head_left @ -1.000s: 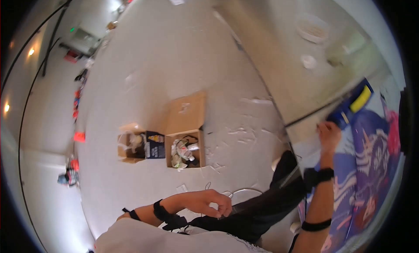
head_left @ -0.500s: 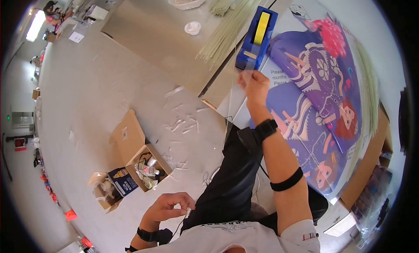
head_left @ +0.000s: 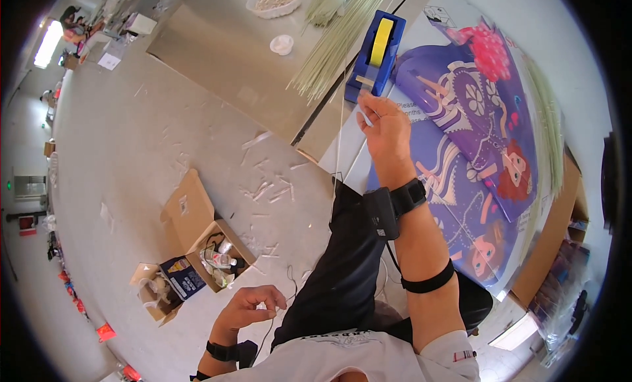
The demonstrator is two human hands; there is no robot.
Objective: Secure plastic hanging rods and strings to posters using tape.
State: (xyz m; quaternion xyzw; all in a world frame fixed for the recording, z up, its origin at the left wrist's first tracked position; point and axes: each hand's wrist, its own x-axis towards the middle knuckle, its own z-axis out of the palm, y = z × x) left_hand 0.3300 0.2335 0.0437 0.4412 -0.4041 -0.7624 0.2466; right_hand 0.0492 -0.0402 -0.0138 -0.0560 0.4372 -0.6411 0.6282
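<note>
My right hand (head_left: 388, 132) reaches to the cutting end of a blue tape dispenser (head_left: 376, 56) with a yellow-cored roll. Its fingers are loosely bent and apart from the thumb, the fingertips close to the cutter; no strip can be made out between them. Under that forearm lie purple printed plastic sheets (head_left: 454, 112) showing a cartoon figure. Low over the floor, beside my black-trousered leg, my left hand (head_left: 253, 307) is closed with thumb and fingers together. Something small and pale at its fingertips is too small to name.
Thin pale sticks (head_left: 329, 56) lie in a bundle on the table, near a white basket (head_left: 276, 12) and a small white dish (head_left: 282, 45). Open cardboard boxes (head_left: 191, 197) stand on the floor among scattered paper strips (head_left: 266, 188). Another carton (head_left: 546, 244) is at the right.
My right hand has come away from a pinch on a clear tape strip; its fingers have spread beside the cutter. My left hand has shifted slightly left and up.
</note>
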